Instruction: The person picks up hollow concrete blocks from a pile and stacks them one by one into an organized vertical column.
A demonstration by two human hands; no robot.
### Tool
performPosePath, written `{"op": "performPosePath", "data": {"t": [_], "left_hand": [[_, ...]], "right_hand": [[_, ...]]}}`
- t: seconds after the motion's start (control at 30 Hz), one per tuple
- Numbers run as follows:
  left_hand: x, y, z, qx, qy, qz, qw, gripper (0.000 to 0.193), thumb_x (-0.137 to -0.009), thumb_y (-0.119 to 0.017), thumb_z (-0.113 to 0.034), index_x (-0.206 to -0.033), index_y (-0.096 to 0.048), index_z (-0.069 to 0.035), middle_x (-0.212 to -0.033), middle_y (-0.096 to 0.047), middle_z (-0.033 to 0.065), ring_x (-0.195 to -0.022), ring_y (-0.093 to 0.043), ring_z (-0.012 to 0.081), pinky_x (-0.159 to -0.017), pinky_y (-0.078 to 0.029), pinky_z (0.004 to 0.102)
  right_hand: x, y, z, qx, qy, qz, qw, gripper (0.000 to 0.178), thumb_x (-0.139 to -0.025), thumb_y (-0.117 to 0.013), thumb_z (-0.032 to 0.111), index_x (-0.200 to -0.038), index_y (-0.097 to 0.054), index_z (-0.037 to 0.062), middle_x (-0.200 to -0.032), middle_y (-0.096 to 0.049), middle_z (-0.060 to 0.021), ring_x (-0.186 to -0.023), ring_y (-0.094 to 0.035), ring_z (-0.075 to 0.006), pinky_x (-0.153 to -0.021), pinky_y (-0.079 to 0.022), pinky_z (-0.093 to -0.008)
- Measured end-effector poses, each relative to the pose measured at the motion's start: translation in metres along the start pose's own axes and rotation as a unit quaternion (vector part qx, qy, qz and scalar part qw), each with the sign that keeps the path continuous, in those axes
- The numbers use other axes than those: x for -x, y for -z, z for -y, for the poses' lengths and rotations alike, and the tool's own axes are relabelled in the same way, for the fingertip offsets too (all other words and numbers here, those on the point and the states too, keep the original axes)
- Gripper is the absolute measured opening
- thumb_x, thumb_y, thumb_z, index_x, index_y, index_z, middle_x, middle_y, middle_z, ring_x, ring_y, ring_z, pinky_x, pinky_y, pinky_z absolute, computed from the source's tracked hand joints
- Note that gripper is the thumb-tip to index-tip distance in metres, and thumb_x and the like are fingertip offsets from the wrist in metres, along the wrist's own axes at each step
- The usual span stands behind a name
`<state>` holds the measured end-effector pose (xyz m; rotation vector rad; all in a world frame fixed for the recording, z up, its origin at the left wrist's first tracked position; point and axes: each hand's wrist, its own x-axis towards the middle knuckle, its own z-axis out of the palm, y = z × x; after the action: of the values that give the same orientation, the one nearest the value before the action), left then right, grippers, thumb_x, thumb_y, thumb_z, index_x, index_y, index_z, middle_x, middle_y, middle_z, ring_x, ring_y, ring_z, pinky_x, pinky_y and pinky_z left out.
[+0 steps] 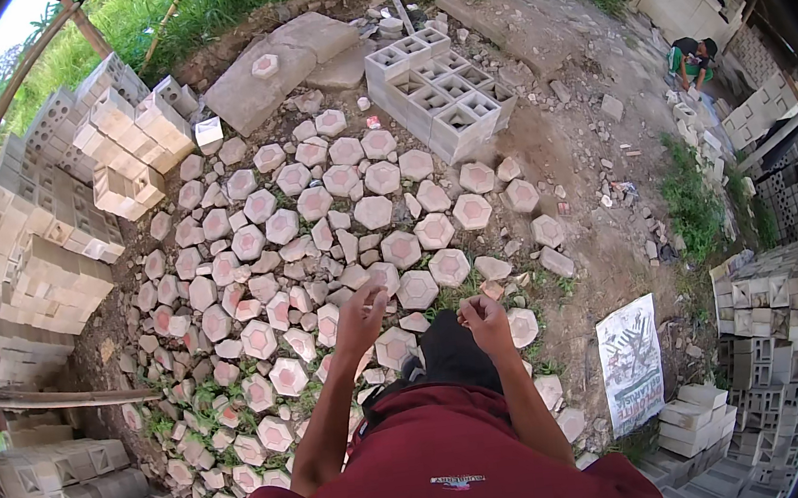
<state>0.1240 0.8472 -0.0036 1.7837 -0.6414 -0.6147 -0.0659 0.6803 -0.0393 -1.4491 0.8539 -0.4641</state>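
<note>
My left hand (362,318) hovers above the paved ground with its fingers loosely curled in. Nothing shows between them. Level with it on the right, my right hand (486,324) is also curled closed, and no held object shows. Beneath and ahead of both hands lie many hexagonal paving blocks (449,267), grey with pinkish centres, set among broken stones. A small orange-brown fragment (492,289) appears just beyond the right hand; I cannot tell whether it touches the fingers. My dark trouser leg (458,352) shows between the forearms.
Hollow concrete blocks (446,96) stand in a low stack ahead. Taller block stacks (52,274) line the left, with more (769,295) at right. A printed white sack (631,365) lies at right. Far right, another person (692,60) bends low. A pole (66,396) juts in from the left.
</note>
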Motion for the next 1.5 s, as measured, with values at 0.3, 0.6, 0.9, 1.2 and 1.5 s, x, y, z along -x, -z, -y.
{"op": "performPosePath", "data": {"t": [0.3, 0.6, 0.9, 1.2, 1.5], "left_hand": [[-0.153, -0.001, 0.037, 0.081, 0.067, -0.101, 0.989, 0.022, -0.094, -0.054, -0.017, -0.105, -0.063, 0.0, -0.086, -0.068, 0.0079, -0.075, -0.063, 0.0114, -0.065, -0.05, 0.0265], [-0.387, 0.042, -0.021, -0.004, -0.006, -0.153, 0.988, 0.023, -0.095, -0.054, -0.016, -0.107, -0.062, 0.002, -0.089, -0.068, 0.0078, -0.077, -0.06, 0.0104, -0.07, -0.048, 0.0245], [-0.56, 0.068, 0.031, 0.156, 0.061, -0.138, 0.976, 0.022, -0.096, -0.052, -0.017, -0.105, -0.062, 0.001, -0.087, -0.066, 0.0046, -0.076, -0.06, 0.0095, -0.068, -0.047, 0.0235], [-0.885, 0.148, 0.026, 0.014, -0.046, 0.002, 0.999, 0.022, -0.095, -0.053, -0.017, -0.105, -0.061, 0.001, -0.09, -0.066, 0.0063, -0.079, -0.061, 0.0117, -0.071, -0.049, 0.0259], [-1.13, 0.158, 0.04, 0.014, -0.007, 0.126, 0.992, 0.023, -0.095, -0.054, -0.019, -0.104, -0.062, 0.001, -0.093, -0.066, 0.0062, -0.084, -0.061, 0.0102, -0.074, -0.048, 0.0248]], "right_hand": [[-0.219, -0.049, 0.028, -0.054, -0.049, 0.12, 0.99, 0.017, -0.093, -0.058, 0.016, -0.095, -0.059, -0.0011, -0.08, -0.064, -0.0043, -0.071, -0.062, -0.0099, -0.066, -0.051, -0.0238], [-0.465, -0.092, 0.127, -0.083, -0.066, 0.16, 0.981, 0.02, -0.093, -0.057, 0.019, -0.1, -0.058, 0.0004, -0.082, -0.066, -0.0059, -0.069, -0.063, -0.0125, -0.063, -0.051, -0.0243], [-0.623, -0.132, 0.131, -0.107, -0.097, 0.141, 0.979, 0.022, -0.094, -0.056, 0.02, -0.103, -0.057, -0.0002, -0.088, -0.065, -0.007, -0.074, -0.064, -0.0137, -0.066, -0.051, -0.0251], [-0.856, -0.183, 0.123, -0.131, -0.107, -0.023, 0.985, 0.021, -0.093, -0.059, 0.022, -0.1, -0.058, 0.0029, -0.083, -0.066, -0.0061, -0.071, -0.063, -0.0118, -0.065, -0.052, -0.0256], [-1.02, -0.224, 0.159, -0.173, -0.093, -0.134, 0.971, 0.02, -0.092, -0.06, 0.019, -0.101, -0.057, 0.001, -0.08, -0.064, -0.0045, -0.07, -0.063, -0.0116, -0.063, -0.051, -0.0248]]}}
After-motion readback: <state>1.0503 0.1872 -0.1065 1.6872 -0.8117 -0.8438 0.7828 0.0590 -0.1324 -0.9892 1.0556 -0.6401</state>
